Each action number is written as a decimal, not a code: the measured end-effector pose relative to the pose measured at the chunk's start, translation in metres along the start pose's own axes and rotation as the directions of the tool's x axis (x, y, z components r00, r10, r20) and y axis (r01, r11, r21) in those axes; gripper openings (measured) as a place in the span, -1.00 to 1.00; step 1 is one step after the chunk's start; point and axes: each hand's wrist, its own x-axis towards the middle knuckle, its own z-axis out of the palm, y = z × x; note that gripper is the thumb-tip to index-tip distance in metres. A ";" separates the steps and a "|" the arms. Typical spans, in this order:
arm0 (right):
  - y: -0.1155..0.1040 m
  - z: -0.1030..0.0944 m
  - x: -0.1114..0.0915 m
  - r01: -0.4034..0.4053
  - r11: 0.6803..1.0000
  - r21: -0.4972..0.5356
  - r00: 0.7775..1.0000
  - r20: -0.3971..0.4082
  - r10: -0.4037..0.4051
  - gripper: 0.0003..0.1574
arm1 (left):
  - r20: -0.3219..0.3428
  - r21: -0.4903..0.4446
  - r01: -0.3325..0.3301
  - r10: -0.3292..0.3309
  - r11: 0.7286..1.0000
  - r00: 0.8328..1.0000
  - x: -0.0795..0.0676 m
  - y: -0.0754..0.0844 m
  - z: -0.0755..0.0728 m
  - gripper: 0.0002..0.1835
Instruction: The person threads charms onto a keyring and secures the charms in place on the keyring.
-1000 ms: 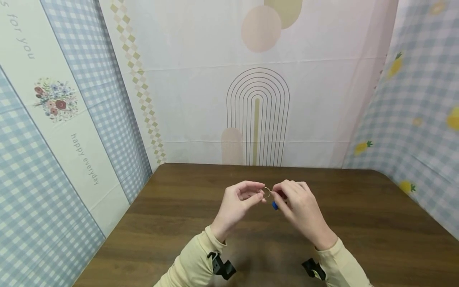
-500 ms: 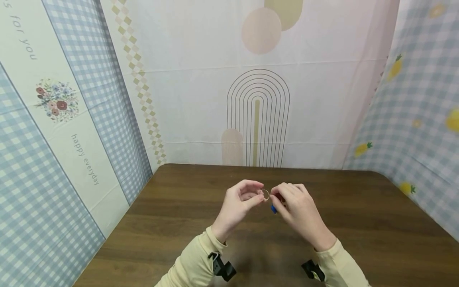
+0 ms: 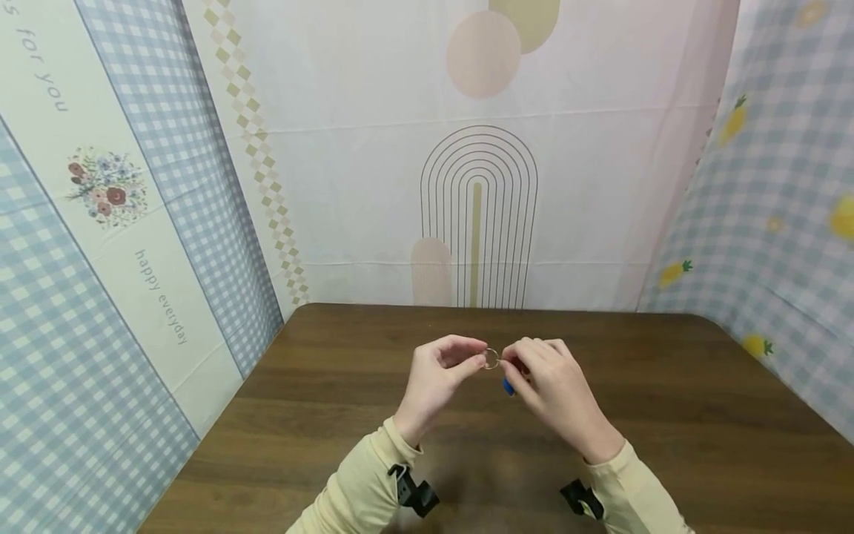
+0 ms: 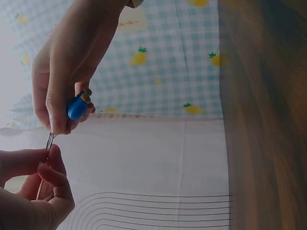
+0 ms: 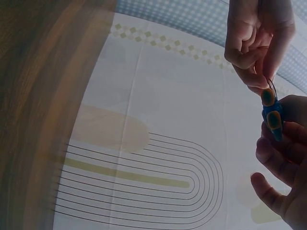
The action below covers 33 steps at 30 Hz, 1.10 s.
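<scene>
Between the two hands, above the middle of the table, is a thin metal split ring [image 3: 492, 359]. My left hand [image 3: 434, 382] pinches the ring's left side between thumb and fingertips. On its other side, my right hand [image 3: 557, 389] pinches at the ring's edge with thumb and forefinger. A small blue charm [image 4: 76, 108] with orange and dark green patches hangs at the right hand's fingers. In the right wrist view the charm [image 5: 272, 115] lies against the fingers, just below the ring [image 5: 272, 85]. The exact join between ring and charm is hidden by fingertips.
A dark brown wooden table [image 3: 320, 415] lies under both hands. Behind it hangs a white cloth [image 3: 360, 185] with arch and circle prints. Blue checked cloths stand at the left [image 3: 200, 148] and right [image 3: 767, 245]. Each wrist wears a black camera mount [image 3: 415, 495].
Both hands have drifted slightly left with the ring. The left hand's lower fingers have tucked in behind the thumb. The ring's face has turned a little; the charm still hangs at the right hand.
</scene>
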 end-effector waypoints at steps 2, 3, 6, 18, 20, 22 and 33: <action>-0.001 -0.001 0.000 0.000 1.000 -0.006 1.000 0.006 0.000 -0.76 | 0.023 -0.006 0.013 -0.013 1.000 1.000 -0.001 0.001 -0.001 -0.78; -0.001 -0.001 0.000 0.001 1.000 -0.010 1.000 0.007 -0.001 -0.76 | 0.039 -0.001 0.023 -0.022 1.000 0.999 -0.001 0.001 -0.002 -0.77; -0.002 -0.001 0.001 0.004 1.000 -0.012 1.000 0.012 -0.004 -0.75 | 0.092 0.023 0.039 -0.041 0.999 0.995 -0.001 0.002 -0.004 -0.77; -0.004 -0.003 0.001 -0.004 1.000 -0.023 1.000 0.001 0.004 -0.75 | 0.093 0.019 0.016 -0.018 1.000 0.995 -0.003 0.004 -0.004 -0.72; -0.004 -0.004 0.002 -0.005 1.000 -0.020 1.000 0.005 0.005 -0.75 | 0.053 0.019 0.008 -0.009 1.000 0.999 -0.002 0.004 -0.004 -0.73; -0.005 -0.004 0.001 -0.004 1.000 -0.017 1.000 0.008 0.004 -0.76 | 0.034 0.020 0.011 -0.011 1.000 0.999 -0.002 0.004 -0.004 -0.74; -0.004 -0.003 0.000 0.010 1.000 -0.009 1.000 0.021 -0.010 -0.76 | 0.110 0.104 0.037 -0.048 0.994 0.993 -0.003 0.004 -0.007 -0.80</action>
